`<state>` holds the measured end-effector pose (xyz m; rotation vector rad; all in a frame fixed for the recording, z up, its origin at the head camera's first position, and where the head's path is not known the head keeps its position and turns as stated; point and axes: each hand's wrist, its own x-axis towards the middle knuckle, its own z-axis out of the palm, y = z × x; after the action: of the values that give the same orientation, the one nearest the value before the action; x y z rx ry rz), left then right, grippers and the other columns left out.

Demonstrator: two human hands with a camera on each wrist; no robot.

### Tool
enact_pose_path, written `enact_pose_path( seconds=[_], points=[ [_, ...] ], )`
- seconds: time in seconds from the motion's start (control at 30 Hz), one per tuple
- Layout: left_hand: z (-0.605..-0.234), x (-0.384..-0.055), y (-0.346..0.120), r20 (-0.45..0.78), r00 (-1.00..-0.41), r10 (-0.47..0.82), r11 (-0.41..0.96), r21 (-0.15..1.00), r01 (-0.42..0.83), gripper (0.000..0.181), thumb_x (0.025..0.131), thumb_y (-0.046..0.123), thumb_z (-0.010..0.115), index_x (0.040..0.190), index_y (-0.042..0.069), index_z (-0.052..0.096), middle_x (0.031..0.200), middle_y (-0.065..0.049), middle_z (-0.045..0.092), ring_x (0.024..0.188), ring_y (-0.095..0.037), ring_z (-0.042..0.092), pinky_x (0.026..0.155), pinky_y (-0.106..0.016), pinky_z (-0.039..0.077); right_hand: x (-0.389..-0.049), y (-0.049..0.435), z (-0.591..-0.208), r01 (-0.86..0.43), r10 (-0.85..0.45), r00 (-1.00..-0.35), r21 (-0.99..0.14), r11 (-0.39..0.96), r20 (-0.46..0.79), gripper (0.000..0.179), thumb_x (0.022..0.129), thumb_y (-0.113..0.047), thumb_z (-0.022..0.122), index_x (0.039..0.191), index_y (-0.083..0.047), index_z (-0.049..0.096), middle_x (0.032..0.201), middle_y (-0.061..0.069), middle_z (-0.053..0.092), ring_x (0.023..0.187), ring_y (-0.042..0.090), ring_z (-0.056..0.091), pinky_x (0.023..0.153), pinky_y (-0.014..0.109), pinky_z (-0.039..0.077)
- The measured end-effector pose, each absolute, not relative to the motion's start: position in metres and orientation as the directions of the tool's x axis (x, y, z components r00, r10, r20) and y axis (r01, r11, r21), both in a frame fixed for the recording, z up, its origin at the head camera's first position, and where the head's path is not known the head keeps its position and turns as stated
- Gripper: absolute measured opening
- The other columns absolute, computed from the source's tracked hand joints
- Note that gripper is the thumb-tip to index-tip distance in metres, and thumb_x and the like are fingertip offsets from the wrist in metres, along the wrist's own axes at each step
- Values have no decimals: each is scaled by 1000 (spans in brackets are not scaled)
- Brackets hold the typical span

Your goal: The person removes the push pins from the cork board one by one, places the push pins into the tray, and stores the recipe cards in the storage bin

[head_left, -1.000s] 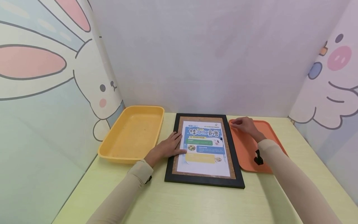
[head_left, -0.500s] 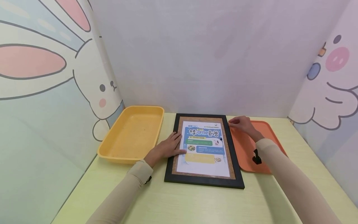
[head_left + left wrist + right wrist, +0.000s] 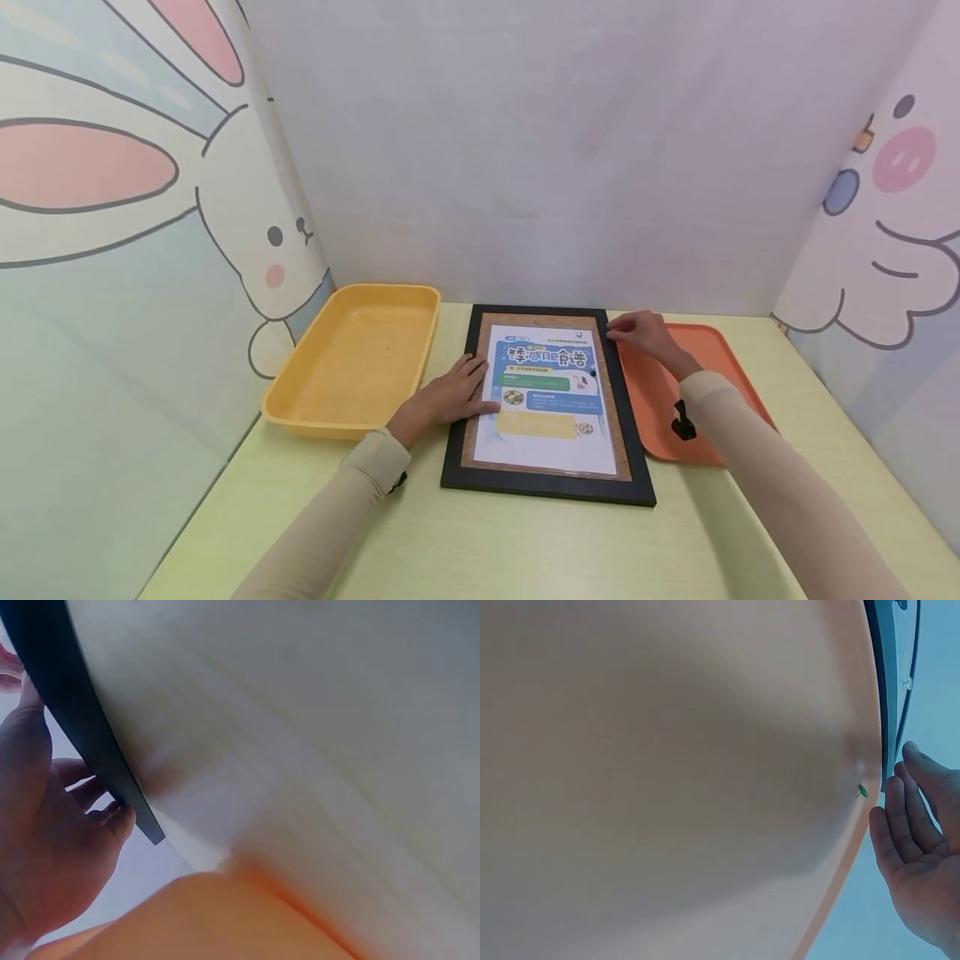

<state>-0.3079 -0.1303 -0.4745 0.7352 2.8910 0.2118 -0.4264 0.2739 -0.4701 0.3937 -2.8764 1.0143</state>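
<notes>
A cork board in a black frame lies on the table, with a printed poster over its cork. A pale pushpin and a dark pushpin sit in the poster's right side. My left hand rests on the left edge of the board, fingers spread and extended. At the upper right corner of the frame is my right hand, thumb and forefinger close together; whether something small is between them cannot be made out. A green pushpin lies near the edge of the orange tray.
Left of the board stands a yellow tray with raised walls. The orange tray lies against the board's right side. Fabric walls with cartoon animals close off the back and both sides of the pale table.
My right hand has shifted slightly left, from over the orange tray's far left corner to the frame's upper right corner. The left hand and the board stay where they were.
</notes>
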Motion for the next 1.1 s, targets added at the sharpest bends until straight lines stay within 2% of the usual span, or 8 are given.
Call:
enact_pose_path(
  seconds=[1.1],
  points=[
    [-470, -304, -128, -102, -873, 476, 870, 200, 451, 99, 96, 71, 55, 165, 6, 26, 172, -11, 21, 159, -32, 14, 123, -49, 29, -432, 251, -469, -286, -245, -958, -592, 753, 150, 32, 95, -17, 79, 120, 3, 75, 114, 21, 73, 100, 35, 65, 91, 49, 57]
  ],
)
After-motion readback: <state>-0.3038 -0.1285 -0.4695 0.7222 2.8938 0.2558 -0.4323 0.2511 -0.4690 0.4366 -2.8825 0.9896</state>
